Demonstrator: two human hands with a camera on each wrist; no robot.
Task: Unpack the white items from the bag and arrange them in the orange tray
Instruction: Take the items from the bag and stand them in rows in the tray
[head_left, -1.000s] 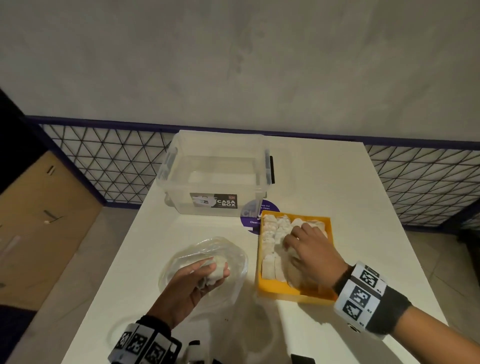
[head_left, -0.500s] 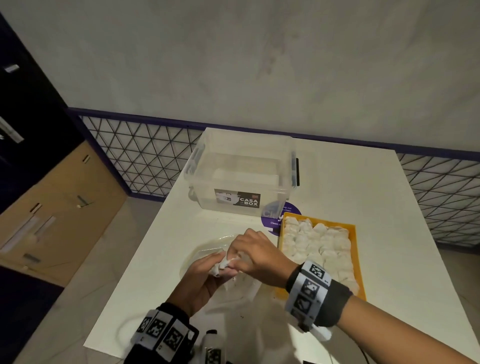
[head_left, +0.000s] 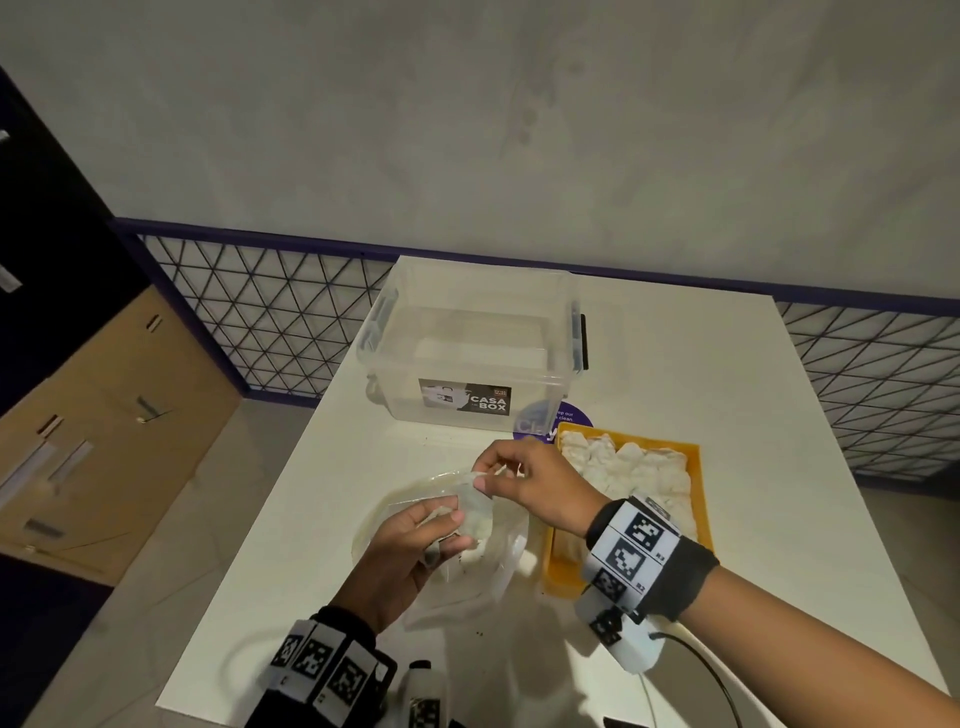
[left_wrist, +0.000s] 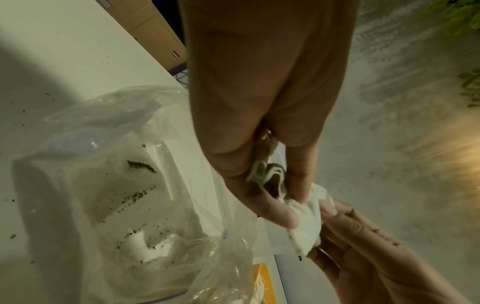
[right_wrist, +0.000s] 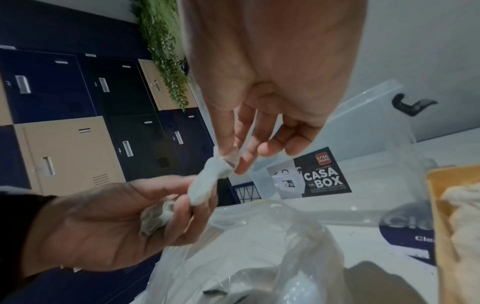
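White table (head_left: 675, 364) filled the view. Right hand (head_left: 540, 483) pinched one white item (right_wrist: 207, 181) above the clear bag (head_left: 467, 577); left hand (head_left: 410, 551) clutched more. Beside it, the orange tray (head_left: 698, 499) looked nearly full, so few remained.

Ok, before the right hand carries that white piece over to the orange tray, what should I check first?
1. Right hand pinches the white item: ok.
2. Left hand released that item: not ok, fingers touch its lower end.
3. Left hand grips more white items: ok.
4. Free slot in orange tray: cannot tell, wrist hides the near part.
5. Plastic bag clear of the path to the tray: ok.
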